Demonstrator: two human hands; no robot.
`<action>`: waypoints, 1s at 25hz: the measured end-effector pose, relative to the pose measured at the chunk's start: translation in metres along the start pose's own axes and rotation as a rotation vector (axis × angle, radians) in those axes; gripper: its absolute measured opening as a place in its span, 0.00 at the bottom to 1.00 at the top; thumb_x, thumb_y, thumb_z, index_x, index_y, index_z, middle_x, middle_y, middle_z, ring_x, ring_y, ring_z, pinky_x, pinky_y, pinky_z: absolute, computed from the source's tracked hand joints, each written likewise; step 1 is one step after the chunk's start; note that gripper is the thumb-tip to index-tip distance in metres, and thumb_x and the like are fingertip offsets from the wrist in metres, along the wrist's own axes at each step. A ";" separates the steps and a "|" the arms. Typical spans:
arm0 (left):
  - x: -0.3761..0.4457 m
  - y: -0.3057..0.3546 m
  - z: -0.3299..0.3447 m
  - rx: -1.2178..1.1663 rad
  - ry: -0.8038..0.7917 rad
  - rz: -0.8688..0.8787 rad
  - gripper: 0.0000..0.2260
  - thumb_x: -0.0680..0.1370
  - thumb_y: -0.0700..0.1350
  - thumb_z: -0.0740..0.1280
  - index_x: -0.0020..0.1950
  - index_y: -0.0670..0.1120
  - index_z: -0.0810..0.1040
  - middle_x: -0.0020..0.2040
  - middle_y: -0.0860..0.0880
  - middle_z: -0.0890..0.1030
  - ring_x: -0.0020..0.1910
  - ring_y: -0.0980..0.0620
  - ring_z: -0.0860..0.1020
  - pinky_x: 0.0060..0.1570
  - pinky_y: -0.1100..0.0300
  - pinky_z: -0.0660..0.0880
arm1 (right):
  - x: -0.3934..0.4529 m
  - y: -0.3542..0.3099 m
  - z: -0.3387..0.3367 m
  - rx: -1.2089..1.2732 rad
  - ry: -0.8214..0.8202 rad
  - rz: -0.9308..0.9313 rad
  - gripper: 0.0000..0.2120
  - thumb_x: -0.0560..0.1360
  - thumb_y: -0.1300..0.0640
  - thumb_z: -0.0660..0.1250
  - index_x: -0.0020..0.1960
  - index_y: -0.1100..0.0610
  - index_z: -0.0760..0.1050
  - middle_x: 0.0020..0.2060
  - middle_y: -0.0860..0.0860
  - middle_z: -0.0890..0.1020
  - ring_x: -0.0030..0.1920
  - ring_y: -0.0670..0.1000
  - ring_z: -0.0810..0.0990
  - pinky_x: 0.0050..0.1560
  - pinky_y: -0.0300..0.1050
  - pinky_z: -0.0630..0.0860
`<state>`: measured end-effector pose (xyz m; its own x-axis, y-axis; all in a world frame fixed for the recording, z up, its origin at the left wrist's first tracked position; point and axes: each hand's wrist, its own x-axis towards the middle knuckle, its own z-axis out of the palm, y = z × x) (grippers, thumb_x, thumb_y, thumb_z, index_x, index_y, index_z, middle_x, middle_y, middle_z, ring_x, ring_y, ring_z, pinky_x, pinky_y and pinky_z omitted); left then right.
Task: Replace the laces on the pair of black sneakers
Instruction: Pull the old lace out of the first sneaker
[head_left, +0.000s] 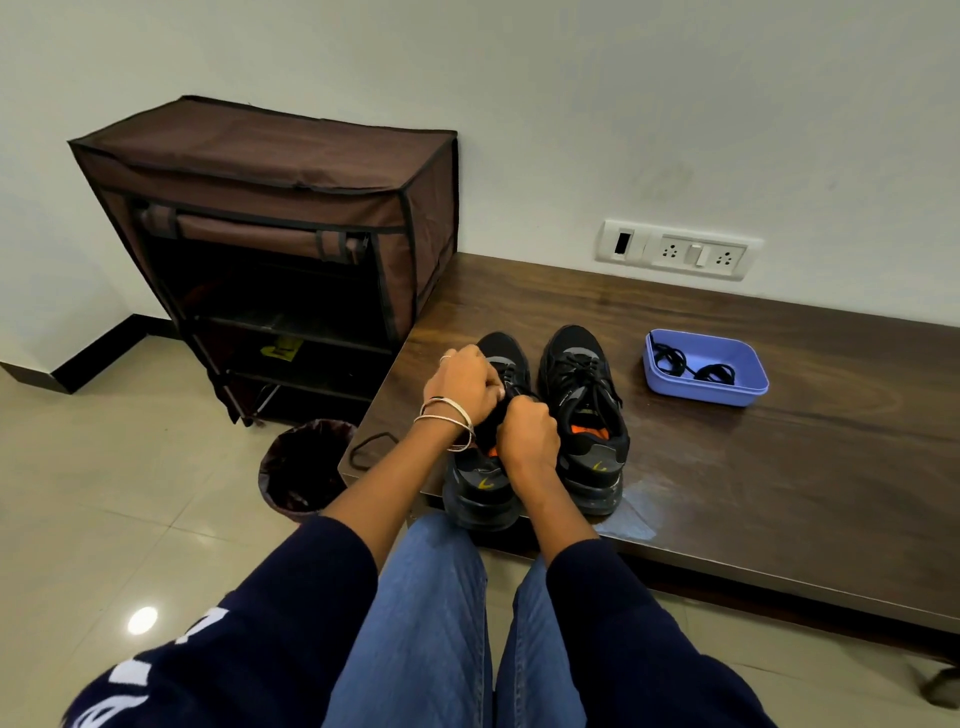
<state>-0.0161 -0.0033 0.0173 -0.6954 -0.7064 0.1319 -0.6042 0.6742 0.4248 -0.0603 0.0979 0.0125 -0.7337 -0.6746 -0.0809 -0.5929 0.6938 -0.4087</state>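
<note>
Two black sneakers stood side by side on the dark wooden bench, at the centre of the frame. Both hands worked over the left sneaker. The left hand had its fingers curled and pinched the black lace above the tongue. The right hand, just below it and touching it, was closed on the same lace. The hands hid most of this shoe's lacing, so how far it was laced I cannot tell. The right sneaker stood laced and untouched. In the blue plastic tray, at centre right, lay two coiled black laces. One loose lace hung over the bench's left corner.
</note>
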 end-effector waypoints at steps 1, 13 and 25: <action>-0.001 -0.004 0.001 -0.202 0.045 -0.080 0.04 0.73 0.43 0.72 0.45 0.46 0.85 0.52 0.49 0.80 0.56 0.49 0.75 0.58 0.55 0.74 | -0.001 0.000 0.000 0.006 -0.006 -0.002 0.12 0.80 0.61 0.59 0.60 0.65 0.73 0.54 0.61 0.80 0.55 0.62 0.80 0.44 0.50 0.75; -0.007 -0.002 -0.014 -1.290 0.156 -0.442 0.09 0.78 0.46 0.64 0.38 0.47 0.72 0.31 0.47 0.73 0.24 0.53 0.69 0.28 0.59 0.68 | -0.005 -0.003 -0.007 -0.017 -0.013 -0.022 0.12 0.80 0.62 0.60 0.60 0.65 0.73 0.56 0.61 0.79 0.56 0.61 0.79 0.47 0.50 0.75; -0.008 0.012 -0.001 0.110 -0.037 -0.163 0.13 0.80 0.49 0.60 0.58 0.45 0.79 0.58 0.43 0.76 0.56 0.38 0.76 0.53 0.48 0.74 | 0.005 0.002 0.008 -0.027 0.031 -0.004 0.11 0.80 0.63 0.58 0.59 0.64 0.74 0.54 0.61 0.80 0.54 0.62 0.80 0.41 0.49 0.72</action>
<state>-0.0171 0.0104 0.0224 -0.5975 -0.8011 0.0351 -0.7474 0.5722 0.3376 -0.0623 0.0942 0.0042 -0.7407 -0.6699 -0.0512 -0.6046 0.6979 -0.3839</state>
